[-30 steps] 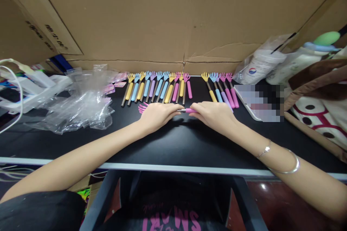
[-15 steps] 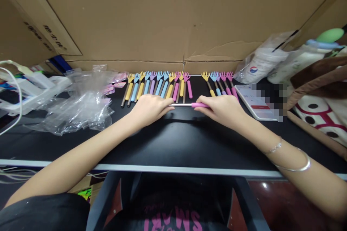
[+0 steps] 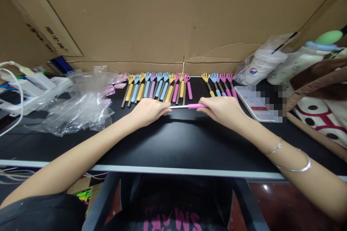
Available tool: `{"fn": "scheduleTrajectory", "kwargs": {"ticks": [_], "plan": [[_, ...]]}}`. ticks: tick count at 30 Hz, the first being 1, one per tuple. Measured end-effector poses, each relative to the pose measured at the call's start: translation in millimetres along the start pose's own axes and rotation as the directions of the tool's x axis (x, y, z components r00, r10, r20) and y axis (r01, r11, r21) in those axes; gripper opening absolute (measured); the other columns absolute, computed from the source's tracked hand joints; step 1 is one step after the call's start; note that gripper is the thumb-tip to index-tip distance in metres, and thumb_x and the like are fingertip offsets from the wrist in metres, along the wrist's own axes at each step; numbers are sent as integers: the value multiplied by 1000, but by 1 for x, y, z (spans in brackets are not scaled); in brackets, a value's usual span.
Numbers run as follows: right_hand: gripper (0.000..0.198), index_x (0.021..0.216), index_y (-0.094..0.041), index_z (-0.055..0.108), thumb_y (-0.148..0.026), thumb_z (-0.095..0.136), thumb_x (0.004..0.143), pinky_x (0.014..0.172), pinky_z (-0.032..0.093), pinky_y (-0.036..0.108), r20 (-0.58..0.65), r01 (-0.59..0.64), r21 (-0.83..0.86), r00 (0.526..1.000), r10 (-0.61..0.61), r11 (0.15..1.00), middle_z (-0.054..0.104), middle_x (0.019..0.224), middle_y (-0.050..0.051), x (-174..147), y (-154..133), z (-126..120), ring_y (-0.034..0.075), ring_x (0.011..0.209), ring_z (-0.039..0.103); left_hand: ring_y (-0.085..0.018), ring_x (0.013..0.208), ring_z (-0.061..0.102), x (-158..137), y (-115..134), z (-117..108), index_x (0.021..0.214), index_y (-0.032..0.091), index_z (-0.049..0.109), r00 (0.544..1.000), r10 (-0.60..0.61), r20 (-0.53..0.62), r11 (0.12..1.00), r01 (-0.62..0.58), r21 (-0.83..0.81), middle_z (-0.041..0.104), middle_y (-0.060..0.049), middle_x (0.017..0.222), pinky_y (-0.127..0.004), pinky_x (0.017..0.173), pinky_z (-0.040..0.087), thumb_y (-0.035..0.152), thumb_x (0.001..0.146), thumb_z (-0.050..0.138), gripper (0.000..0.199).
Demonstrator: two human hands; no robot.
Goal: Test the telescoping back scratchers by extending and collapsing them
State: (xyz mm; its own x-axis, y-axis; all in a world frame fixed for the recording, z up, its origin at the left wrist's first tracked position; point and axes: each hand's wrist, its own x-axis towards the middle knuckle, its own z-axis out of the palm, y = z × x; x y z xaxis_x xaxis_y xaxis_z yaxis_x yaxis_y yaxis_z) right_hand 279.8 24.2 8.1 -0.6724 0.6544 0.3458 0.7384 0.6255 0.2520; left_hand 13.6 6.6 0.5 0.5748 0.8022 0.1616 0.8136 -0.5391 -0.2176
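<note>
Both of my hands grip one pink back scratcher (image 3: 193,106), held crosswise just above the table. My left hand (image 3: 150,111) is closed round its metal rod end. My right hand (image 3: 221,108) pinches the pink grip; between the hands, part of the grip and the shiny rod show. The scratcher's ends are hidden in my fingers. Beyond my left hand lies a row of back scratchers (image 3: 146,89) in yellow, blue, purple and pink. A smaller group of back scratchers (image 3: 223,92) lies beyond my right hand, its handles partly covered by it.
Clear plastic bags (image 3: 84,104) lie piled at left beside a white tray (image 3: 40,95) and cables. On the right are a phone (image 3: 253,103), a cup in a plastic bag (image 3: 262,66) and a fabric bag (image 3: 317,104). A cardboard wall (image 3: 151,18) backs the black table (image 3: 176,148).
The pink back scratcher and my left hand have shifted slightly left. A little more of the pink grip shows beside my right hand. Both hands keep hold.
</note>
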Motion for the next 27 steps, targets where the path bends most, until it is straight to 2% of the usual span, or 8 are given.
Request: {"fn": "scheduleTrajectory", "kwargs": {"ticks": [3,6,9,14,18,23,27], "plan": [[46,76,-18,60,-50,34,96,50,18,27,-62,29,-52,998,-33,998,66,70,4,0,0,-3,13,62,56,-17,60,60,-1,-1,-2,81,20,61,997,0,74,989,11,-147,64,-2,65,-23,51,24,40,99,34,38],[47,75,-18,61,-48,33,97,51,16,28,-84,62,-128,994,-73,990,63,66,4,1,-1,-9,12,60,53,-15,61,57,-1,-3,-4,76,20,58,988,47,147,927,11,-375,62,1,65,-22,55,28,40,99,32,40],[49,75,-18,62,-48,32,98,51,16,28,-91,72,-160,992,-87,985,62,65,4,2,-1,-12,12,60,53,-14,62,57,0,-3,-2,76,20,58,989,60,134,890,8,-457,60,3,64,-21,57,30,41,98,31,41],[52,79,-17,64,-51,29,97,51,16,27,-76,25,-92,997,-32,995,65,69,5,1,0,-7,13,62,55,-16,62,58,-3,3,-2,76,20,62,999,-36,15,950,39,-310,64,0,65,-24,55,27,41,98,31,43],[52,81,-18,63,-54,29,96,50,16,27,-16,-10,5,1000,10,1000,66,69,4,0,-1,-3,14,59,56,-18,61,60,-5,7,-3,78,21,65,992,-82,-94,986,67,-149,67,-3,67,-26,52,23,44,97,33,43],[51,84,-19,63,-53,26,96,51,17,26,54,-26,54,998,23,998,60,59,3,0,-1,-3,15,54,53,-16,58,59,-6,6,-3,75,19,64,962,-19,-273,1000,21,5,66,-4,64,-27,51,24,44,98,32,47],[50,84,-19,62,-53,26,96,53,20,26,136,-50,158,990,28,986,59,59,3,1,1,-7,15,55,53,-16,61,59,-7,8,-5,78,19,65,939,21,-344,997,6,77,66,-4,65,-28,54,28,43,99,33,46]]}}
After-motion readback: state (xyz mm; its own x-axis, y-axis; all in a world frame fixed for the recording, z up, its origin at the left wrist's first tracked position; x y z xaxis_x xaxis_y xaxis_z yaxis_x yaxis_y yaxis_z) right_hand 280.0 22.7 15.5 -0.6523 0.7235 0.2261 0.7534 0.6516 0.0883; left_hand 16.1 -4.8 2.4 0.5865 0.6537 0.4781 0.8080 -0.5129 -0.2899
